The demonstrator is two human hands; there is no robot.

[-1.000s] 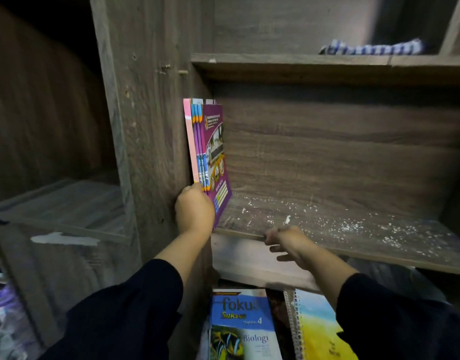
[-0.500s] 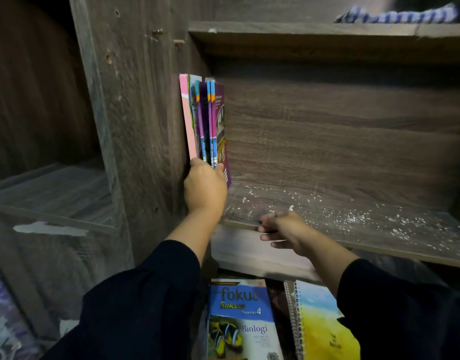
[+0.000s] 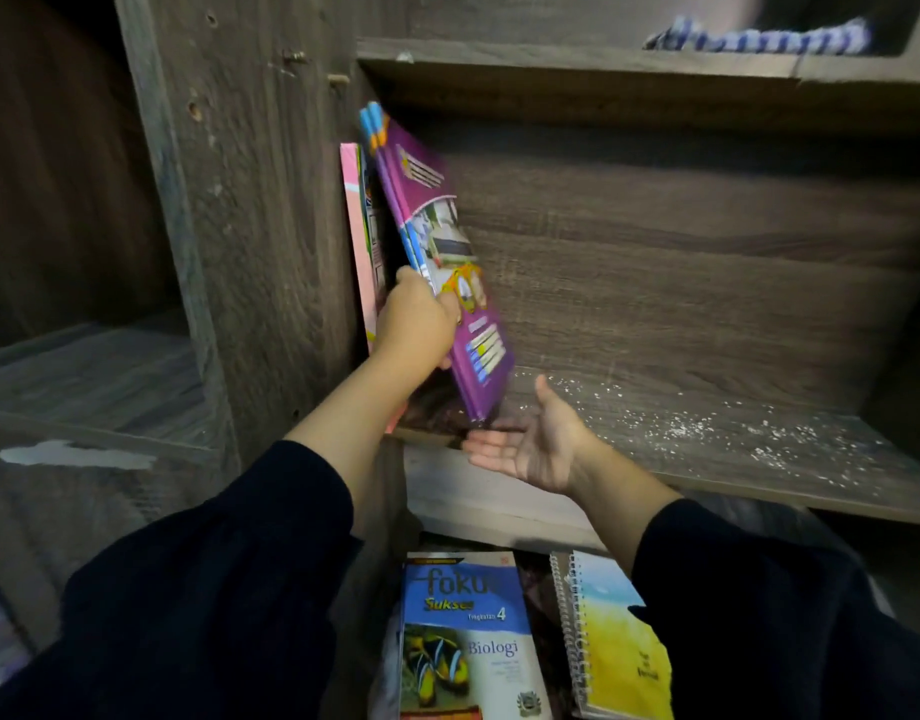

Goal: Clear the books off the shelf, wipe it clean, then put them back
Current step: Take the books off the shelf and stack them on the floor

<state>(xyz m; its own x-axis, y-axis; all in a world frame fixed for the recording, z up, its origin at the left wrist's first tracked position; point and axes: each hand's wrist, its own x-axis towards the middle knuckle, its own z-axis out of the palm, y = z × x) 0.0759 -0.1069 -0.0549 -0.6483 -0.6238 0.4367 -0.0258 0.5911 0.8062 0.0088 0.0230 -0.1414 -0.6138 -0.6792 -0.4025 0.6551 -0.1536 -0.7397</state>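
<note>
The left hand grips a small bundle of thin books near their lower half, with the fingers curled around the spines. The front book has a purple cover, and blue spines show behind it. The bundle is tilted, with its top leaning to the left and its bottom corner pointing down at the front edge of the wooden shelf. It is not clear if this corner touches the board. A pink book stands upright behind the bundle, against the left side wall of the compartment.

The right hand is held just below and beside the bottom of the bundle, palm up, with the fingers straight and spread; it holds nothing. It is at the front edge of the shelf. The shelf board is covered with white specks and dust.

On the shelf above lies a blue and white striped cloth, which is blurred. Below the shelf, a blue biology book lies flat, and beside it on the right is a yellow spiral notebook.
</note>
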